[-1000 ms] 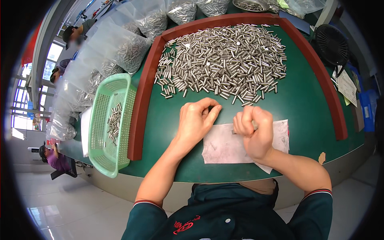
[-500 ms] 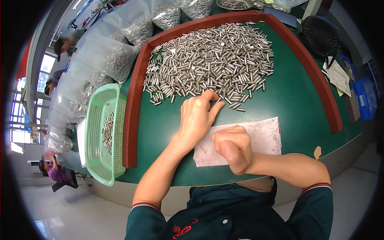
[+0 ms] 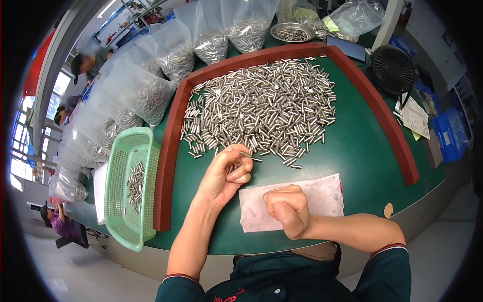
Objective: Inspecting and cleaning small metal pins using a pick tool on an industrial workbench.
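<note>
My left hand [image 3: 225,173] is turned with its fingers curled, just in front of the near edge of a heap of short metal pins [image 3: 266,100]. A single pin [image 3: 251,157] sticks out from between its fingertips. Over a stained white cloth [image 3: 322,196], my right hand [image 3: 289,209] is closed in a fist; whatever it may hold is hidden. The pins lie loose on a green tabletop [image 3: 362,151], framed on three sides by dark red strips [image 3: 375,100].
Left of the frame stands a pale green basket [image 3: 114,201] with some pins. Clear plastic bags [image 3: 151,95] of pins line the far left. A metal bowl [image 3: 292,32] sits at the back; a black fan [image 3: 392,68] and blue bin [image 3: 449,133] are at right. Other people work beyond.
My left hand has drawn back from the heap's edge and rolled over, now showing a pin at its fingertips. My right fist stays over the cloth. The view has tilted up slightly.
</note>
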The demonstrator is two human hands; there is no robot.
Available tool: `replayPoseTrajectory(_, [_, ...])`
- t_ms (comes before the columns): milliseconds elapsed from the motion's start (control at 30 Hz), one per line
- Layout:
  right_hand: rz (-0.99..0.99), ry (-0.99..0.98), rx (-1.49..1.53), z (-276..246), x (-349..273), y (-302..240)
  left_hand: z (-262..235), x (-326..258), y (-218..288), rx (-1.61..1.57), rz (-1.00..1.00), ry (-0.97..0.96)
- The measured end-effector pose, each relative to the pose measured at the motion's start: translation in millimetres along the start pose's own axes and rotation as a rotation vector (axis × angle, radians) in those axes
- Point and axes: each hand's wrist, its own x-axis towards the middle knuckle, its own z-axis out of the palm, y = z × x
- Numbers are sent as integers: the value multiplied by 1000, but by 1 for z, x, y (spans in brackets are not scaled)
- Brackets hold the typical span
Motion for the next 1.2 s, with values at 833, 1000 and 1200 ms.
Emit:
replayPoseTrajectory(833, [103, 98, 34, 3, 0, 4, -12, 4, -2, -12, -10, -108])
replayPoseTrajectory(1000, [118, 106, 43, 3, 2, 6, -6, 2, 1, 294, 170, 62])
replayPoseTrajectory(1200, [121, 104, 42, 2, 3, 5, 1, 3, -6, 1371, 426, 274])
